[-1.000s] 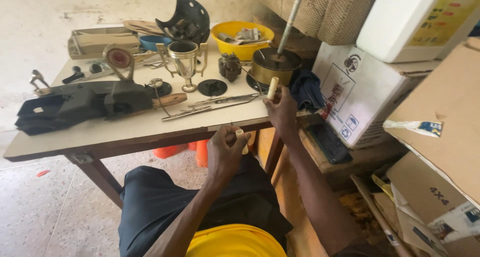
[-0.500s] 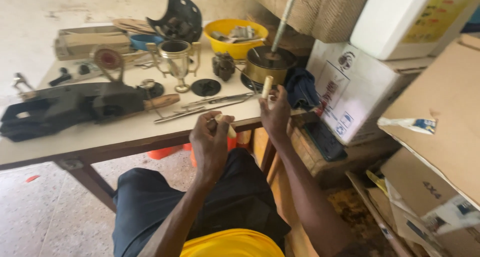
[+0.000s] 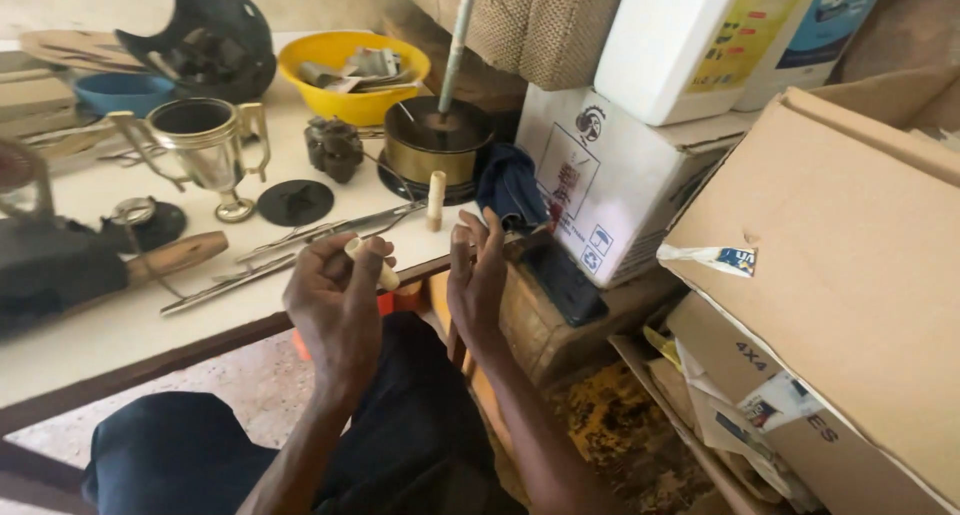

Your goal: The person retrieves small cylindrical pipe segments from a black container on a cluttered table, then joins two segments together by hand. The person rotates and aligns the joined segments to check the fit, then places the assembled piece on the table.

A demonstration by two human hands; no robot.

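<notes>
My left hand [image 3: 335, 297] is raised in front of my lap and pinches a short cream cylinder [image 3: 371, 262] between thumb and fingers. Beside it my right hand [image 3: 478, 275] is held up with its palm facing left, fingers apart and nothing in it. A second cream cylinder [image 3: 436, 200] stands upright near the edge of the white table [image 3: 120, 325], just above my right fingertips and apart from them. Behind that cylinder sits a round dark metal pot [image 3: 440, 143] with a grey rod [image 3: 455, 35] rising out of it.
On the table are long metal rods [image 3: 300, 247], a wooden-handled tool [image 3: 178, 256], a black disc [image 3: 295, 202], a silver trophy cup [image 3: 205, 147], a yellow bowl [image 3: 350, 75] and a blue cloth [image 3: 510, 190]. A white carton [image 3: 610, 180] and cardboard boxes [image 3: 850, 275] crowd the right.
My right hand let go of its cream cylinder, which now stands on the table, and drew back open towards me. My left hand rose with its cylinder. The view swung right.
</notes>
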